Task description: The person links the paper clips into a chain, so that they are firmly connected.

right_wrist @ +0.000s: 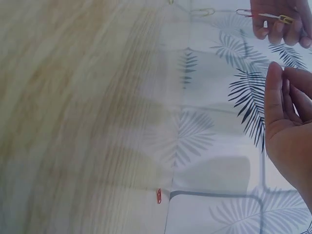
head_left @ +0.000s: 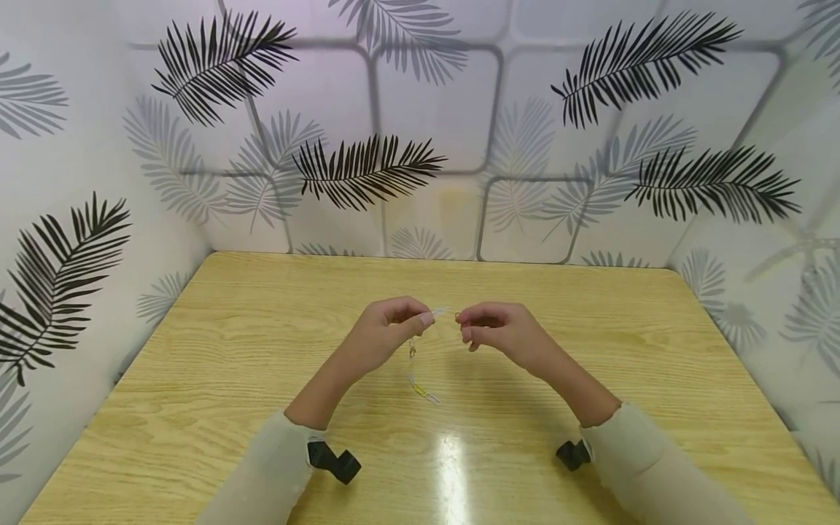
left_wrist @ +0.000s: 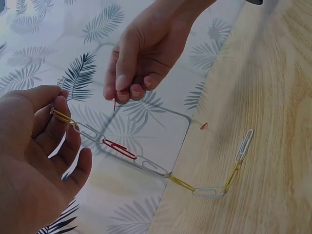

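Note:
My left hand [head_left: 387, 332] pinches one end of a chain of linked paper clips [left_wrist: 119, 148] in white, yellow and red. From the fingers the chain hangs down, its lower links near the wooden table [left_wrist: 273, 161]. Facing it, my right hand [head_left: 502, 332] pinches a single red paper clip [left_wrist: 115, 104] between thumb and fingertips. A small gap separates this clip from the chain's held end. In the right wrist view the right hand [right_wrist: 290, 117] hides its clip, and the left hand [right_wrist: 280, 24] shows at the top corner with some links.
Another red paper clip [left_wrist: 204, 126] lies loose on the table, also visible as a small red clip [right_wrist: 159, 196] in the right wrist view. Behind the table's far edge rises a wall covering [head_left: 420, 109] printed with leaves. Dark wrist cameras [head_left: 335, 461] sit at both cuffs.

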Motion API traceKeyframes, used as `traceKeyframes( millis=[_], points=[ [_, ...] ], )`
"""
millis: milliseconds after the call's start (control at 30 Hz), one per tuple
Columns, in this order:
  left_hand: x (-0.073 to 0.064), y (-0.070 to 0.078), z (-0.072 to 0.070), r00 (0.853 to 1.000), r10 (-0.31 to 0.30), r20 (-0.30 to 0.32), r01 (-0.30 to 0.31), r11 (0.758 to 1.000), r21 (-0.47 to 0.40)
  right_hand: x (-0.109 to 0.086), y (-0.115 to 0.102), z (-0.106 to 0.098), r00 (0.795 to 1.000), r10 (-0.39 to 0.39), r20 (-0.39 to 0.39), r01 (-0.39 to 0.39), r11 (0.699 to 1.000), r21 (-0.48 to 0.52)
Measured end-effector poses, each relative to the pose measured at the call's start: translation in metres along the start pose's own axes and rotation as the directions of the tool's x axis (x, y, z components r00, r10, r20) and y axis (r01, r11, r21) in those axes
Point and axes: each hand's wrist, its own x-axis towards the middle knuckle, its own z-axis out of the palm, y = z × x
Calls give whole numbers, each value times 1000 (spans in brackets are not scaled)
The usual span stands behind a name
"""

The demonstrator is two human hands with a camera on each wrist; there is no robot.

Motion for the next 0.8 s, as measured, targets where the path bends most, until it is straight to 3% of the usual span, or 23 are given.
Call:
traceKeyframes(
  millis=[167, 400, 800],
  points=[
    [0, 1, 3, 1000, -10, 5, 10, 1000, 0, -8, -6, 7, 995, -72, -74, 74, 997, 23],
    [0, 2, 7, 1000, -19, 4, 19, 1000, -20, -13, -14, 20, 970, -185, -157, 197, 978, 64],
    [-1, 3, 13, 999, -6, 35, 8, 998, -60, -21, -23, 28, 963, -163, -212, 190, 976, 110]
  ],
)
